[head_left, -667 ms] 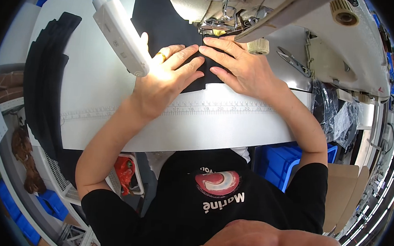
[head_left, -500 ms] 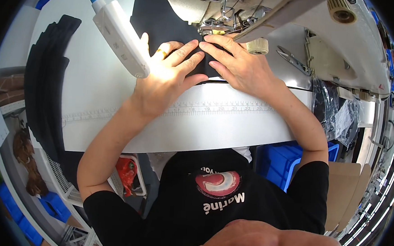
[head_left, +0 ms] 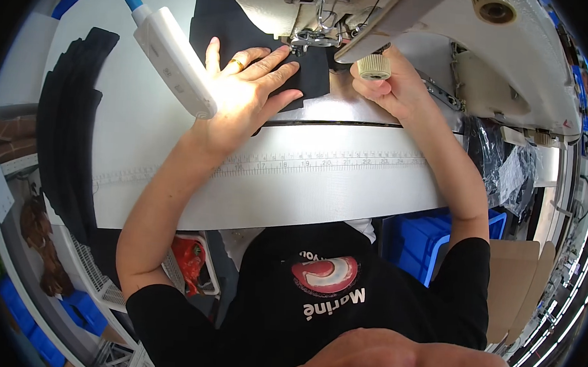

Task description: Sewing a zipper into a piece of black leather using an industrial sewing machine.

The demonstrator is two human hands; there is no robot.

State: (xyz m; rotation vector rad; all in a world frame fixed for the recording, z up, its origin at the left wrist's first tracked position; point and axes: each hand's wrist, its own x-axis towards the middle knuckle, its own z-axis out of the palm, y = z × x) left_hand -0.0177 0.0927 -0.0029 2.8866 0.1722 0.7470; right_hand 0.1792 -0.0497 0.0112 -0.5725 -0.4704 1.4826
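A piece of black fabric (head_left: 314, 75) lies on the sewing machine's bed, running under the needle area. My left hand (head_left: 242, 89) presses flat on it, fingers spread, with the fingertips just left of the presser foot (head_left: 298, 49). A ring is on one finger. My right hand (head_left: 402, 89) is off the fabric to the right, its fingers curled behind the machine's cream ridged knob (head_left: 374, 67). The knob and the machine head partly cover those fingers, and what they hold, if anything, is hidden. The sewing machine head (head_left: 264, 7) hangs over the fabric's far part.
A white lamp (head_left: 173, 62) on a blue cable hangs over my left wrist. A stack of black fabric pieces (head_left: 69, 122) lies at the table's left edge. Thread snips (head_left: 441, 93) rest right of my right hand. A ruler strip (head_left: 308, 164) crosses the white table. Blue bin (head_left: 415, 241) below.
My right hand has left the fabric and moved right, curling behind the knob. My left hand stays flat on the fabric, shifted slightly left. More of the fabric's right edge now shows.
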